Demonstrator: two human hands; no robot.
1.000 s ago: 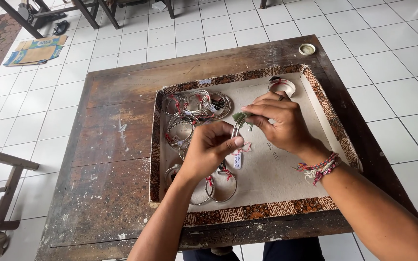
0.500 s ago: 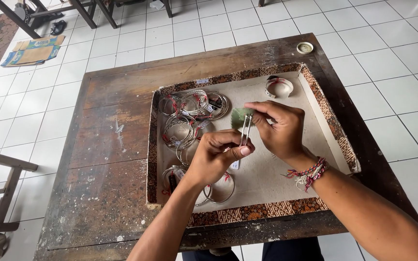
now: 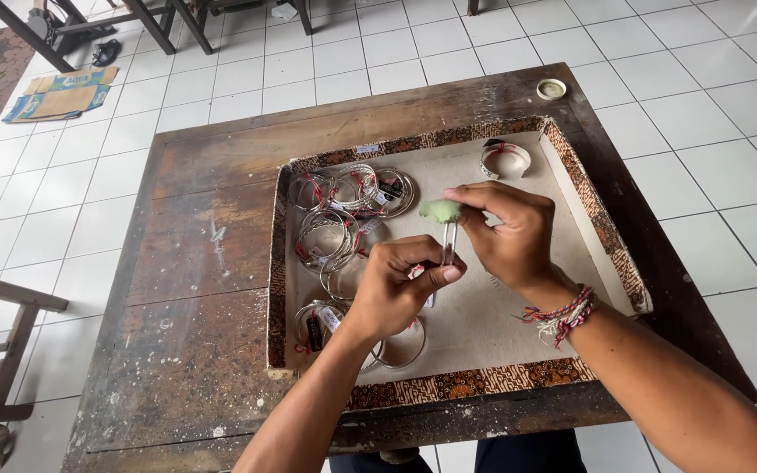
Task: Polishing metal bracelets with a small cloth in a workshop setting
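Hands met above the shallow patterned cardboard tray (image 3: 602, 228) on the worn wooden bench (image 3: 194, 263); left hand (image 3: 396, 293) pinched a thin silver bangle (image 3: 449, 245); right hand (image 3: 510, 232) pressed a small green cloth (image 3: 440, 210) onto it; tagged silver bangles (image 3: 343, 219) lay just left.

Tray (image 3: 602, 229) on wooden table (image 3: 203, 263); bangles (image 3: 343, 219) in tray's left half, lone bangle (image 3: 505, 159) far right corner.

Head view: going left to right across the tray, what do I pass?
Tray's patterned left wall → pile of silver bangles → left hand holding a bangle upright → right hand pressing a pale green pad onto it → tray's patterned right wall.
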